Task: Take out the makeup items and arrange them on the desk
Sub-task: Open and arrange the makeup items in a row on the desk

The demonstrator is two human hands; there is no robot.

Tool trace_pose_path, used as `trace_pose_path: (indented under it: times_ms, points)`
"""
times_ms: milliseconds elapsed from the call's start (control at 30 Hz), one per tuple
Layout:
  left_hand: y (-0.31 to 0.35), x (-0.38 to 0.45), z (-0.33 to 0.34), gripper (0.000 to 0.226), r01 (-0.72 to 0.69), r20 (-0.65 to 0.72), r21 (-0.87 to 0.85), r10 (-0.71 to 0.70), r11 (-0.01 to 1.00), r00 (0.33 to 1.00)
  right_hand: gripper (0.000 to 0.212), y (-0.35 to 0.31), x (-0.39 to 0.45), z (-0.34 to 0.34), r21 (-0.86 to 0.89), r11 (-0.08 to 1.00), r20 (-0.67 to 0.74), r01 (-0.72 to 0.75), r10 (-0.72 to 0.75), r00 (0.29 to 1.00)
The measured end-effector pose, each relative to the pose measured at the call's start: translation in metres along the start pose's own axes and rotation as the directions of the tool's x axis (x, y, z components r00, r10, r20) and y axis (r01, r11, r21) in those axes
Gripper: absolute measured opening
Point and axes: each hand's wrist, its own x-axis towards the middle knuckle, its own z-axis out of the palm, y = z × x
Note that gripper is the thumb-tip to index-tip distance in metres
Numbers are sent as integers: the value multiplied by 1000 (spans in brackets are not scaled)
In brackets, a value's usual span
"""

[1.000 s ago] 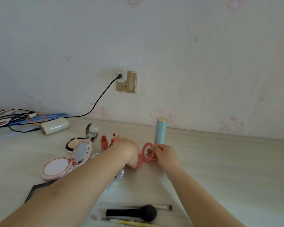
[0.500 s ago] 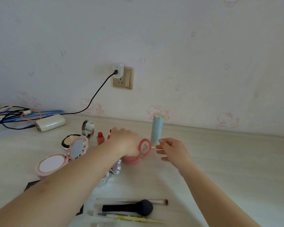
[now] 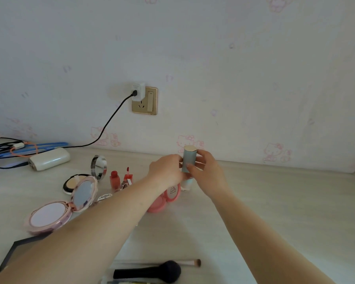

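Both hands grasp the tall blue tube (image 3: 189,160), which stands upright near the wall on the table (image 3: 275,201). The left hand (image 3: 166,171) holds its left side and the right hand (image 3: 206,173) pinches its right side. Just in front lies an open coral compact (image 3: 166,198), and 2 brushes (image 3: 152,271) lie nearer.

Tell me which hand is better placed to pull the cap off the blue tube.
Right, probably. The right hand pinches the upper part of the blue tube, near its gold top. The left hand grips lower down, so it seems suited to steadying the base.
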Motion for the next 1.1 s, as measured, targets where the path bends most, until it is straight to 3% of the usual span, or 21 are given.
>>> trace_pose_path:
  times_ms: [333,567,700,833,1100]
  points:
    - [11,5,18,34,-35,-107,-76,27,996,994,43,11,11,-2,21,998,-81,-54,56,995]
    - [30,-12,8,27,-225,-256,-412,125,883,959,24,-12,-2,-28,313,948,-165,54,-2,986]
    - [44,-32,-1,27,-306,-351,-509,131,804,927,22,-29,-15,-33,441,894,-184,81,2,983]
    - [55,-45,-5,27,-315,-357,-569,118,759,927,27,-41,-24,-40,423,898,-240,121,-17,971]
    - [56,-49,-13,19,-379,-356,-600,189,705,915,8,-57,-34,-53,347,916,-241,203,-122,963]
